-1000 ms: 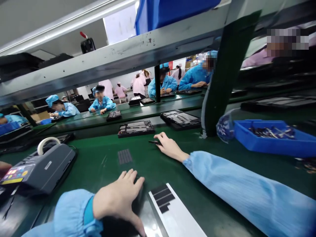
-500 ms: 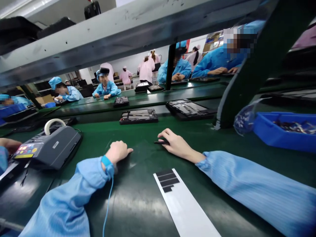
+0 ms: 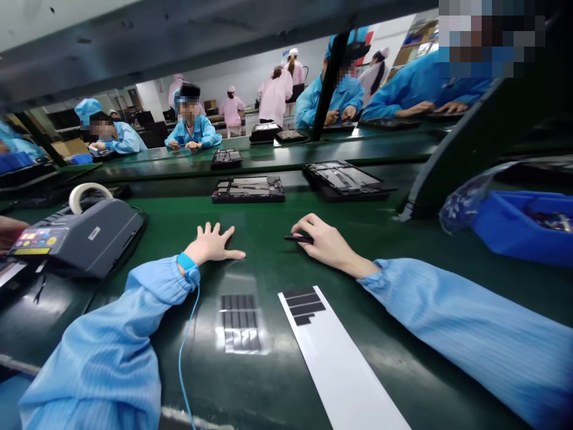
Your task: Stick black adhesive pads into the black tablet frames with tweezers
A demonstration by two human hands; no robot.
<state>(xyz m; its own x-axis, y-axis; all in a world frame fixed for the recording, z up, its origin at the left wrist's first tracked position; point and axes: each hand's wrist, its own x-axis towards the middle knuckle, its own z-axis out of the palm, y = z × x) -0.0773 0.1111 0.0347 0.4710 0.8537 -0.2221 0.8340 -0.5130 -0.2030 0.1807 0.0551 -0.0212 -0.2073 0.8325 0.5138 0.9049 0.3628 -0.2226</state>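
The right hand holds a slim black tool.

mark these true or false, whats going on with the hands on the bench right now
The right hand holds a small black tool: true.
The left hand grips a roll of tape: false, it lies open on the green bench with its fingers spread.
A blue wrist strap on the left wrist runs to a thin blue cord: true.
The white strip is bare: false, black strips lie on its far end.
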